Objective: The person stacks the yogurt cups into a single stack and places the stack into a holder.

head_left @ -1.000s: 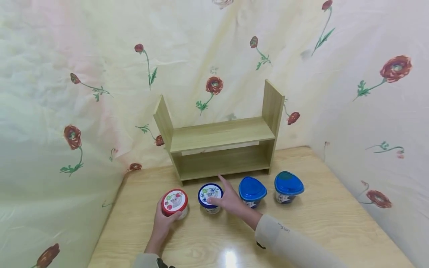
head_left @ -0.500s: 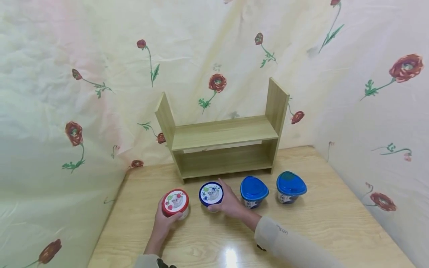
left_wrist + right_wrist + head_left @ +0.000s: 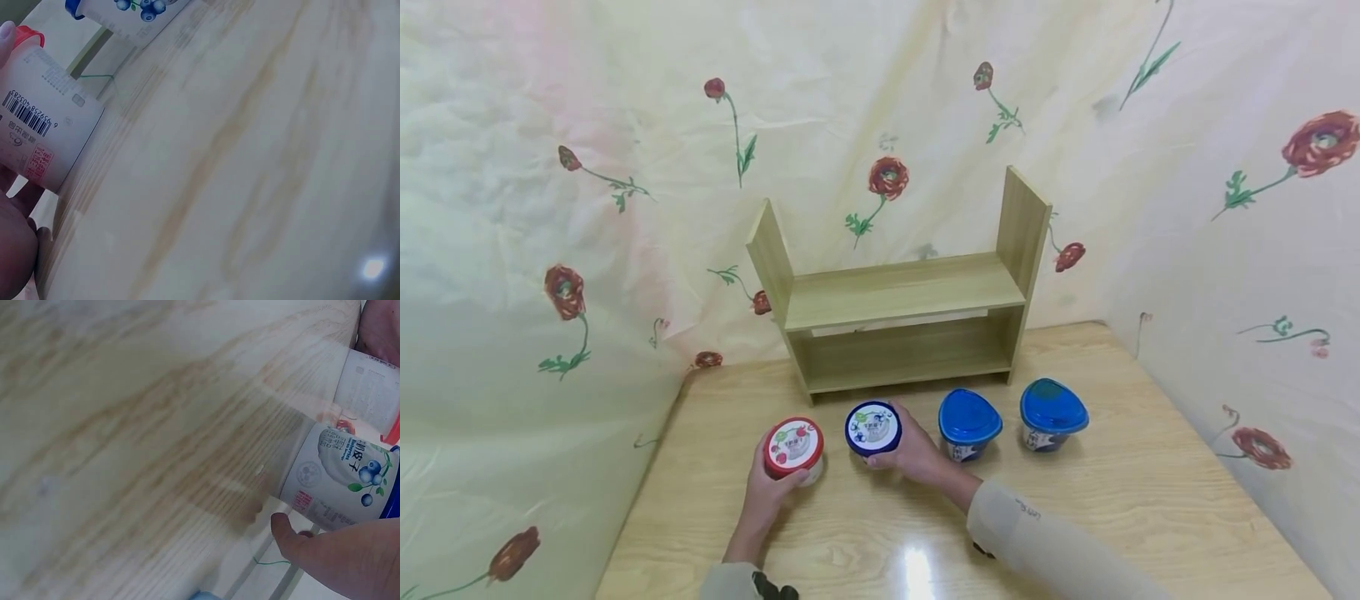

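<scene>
A red-lidded yogurt cup (image 3: 793, 447) with berries printed on its lid stands on the table. My left hand (image 3: 765, 490) grips it around the side, thumb at its near edge. Just to its right is a yogurt cup with a round dark-blue lid (image 3: 873, 427), and my right hand (image 3: 921, 452) holds it from the right, thumb in front. Blueberries show on this cup's white side (image 3: 337, 475) in the right wrist view. The left wrist view shows a barcode on the red-lidded cup's wall (image 3: 44, 112). Both cups look upright, bases at the tabletop.
Two tubs with bright-blue rounded triangular lids, a nearer one (image 3: 970, 417) and a farther-right one (image 3: 1052, 408), stand right of my right hand. Behind the cups is a two-level wooden shelf (image 3: 902, 296) with tall side panels. Flower-patterned cloth (image 3: 820, 108) hangs behind the table (image 3: 850, 533).
My right thumb has moved from over the blue lid down to the cup's near side, and the hand has taken hold of that cup. My left hand keeps its grip.
</scene>
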The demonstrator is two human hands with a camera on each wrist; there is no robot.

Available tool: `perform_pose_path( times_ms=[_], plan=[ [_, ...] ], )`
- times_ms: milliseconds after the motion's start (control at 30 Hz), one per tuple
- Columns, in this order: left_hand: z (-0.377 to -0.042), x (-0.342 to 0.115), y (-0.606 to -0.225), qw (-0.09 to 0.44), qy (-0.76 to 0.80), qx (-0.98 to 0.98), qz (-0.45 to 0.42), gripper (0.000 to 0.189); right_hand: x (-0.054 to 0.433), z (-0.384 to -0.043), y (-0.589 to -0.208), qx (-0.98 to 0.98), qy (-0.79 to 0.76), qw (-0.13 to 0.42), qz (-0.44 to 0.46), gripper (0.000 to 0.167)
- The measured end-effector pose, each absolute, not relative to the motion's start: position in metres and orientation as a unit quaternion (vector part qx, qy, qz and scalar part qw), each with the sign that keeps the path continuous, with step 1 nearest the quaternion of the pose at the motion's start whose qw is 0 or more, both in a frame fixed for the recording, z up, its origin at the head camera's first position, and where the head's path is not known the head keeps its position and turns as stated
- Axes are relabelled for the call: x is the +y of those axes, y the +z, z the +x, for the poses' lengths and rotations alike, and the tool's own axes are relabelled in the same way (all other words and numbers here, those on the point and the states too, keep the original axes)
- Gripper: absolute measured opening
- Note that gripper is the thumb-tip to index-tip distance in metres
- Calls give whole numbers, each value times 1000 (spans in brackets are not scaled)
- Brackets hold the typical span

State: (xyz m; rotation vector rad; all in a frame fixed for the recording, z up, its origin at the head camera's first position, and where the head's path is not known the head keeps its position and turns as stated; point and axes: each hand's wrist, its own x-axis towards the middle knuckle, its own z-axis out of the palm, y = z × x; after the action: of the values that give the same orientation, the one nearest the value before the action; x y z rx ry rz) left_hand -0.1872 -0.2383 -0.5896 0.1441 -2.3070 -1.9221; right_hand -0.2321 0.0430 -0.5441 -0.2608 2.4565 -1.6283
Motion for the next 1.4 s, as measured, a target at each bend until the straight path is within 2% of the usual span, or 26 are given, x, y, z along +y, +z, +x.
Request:
perform_pose_path(
  times_ms=[267,633,1067,1400],
  plan=[
    [-189,-237,-588,68,-641,-763,47,105,42,-232,-542,828,-548,94,-74,112],
    [-188,-237,-588,60,-642,-763,54,106,36,-232,-530,823,-558,67,-79,103],
    [-187,-237,-586,64,-643,-762,52,105,22,-234,-495,802,-585,67,-97,106],
    [-187,-235,-585,55,-639,-764,63,106,0,-227,-468,789,-599,63,-121,101]
  ],
)
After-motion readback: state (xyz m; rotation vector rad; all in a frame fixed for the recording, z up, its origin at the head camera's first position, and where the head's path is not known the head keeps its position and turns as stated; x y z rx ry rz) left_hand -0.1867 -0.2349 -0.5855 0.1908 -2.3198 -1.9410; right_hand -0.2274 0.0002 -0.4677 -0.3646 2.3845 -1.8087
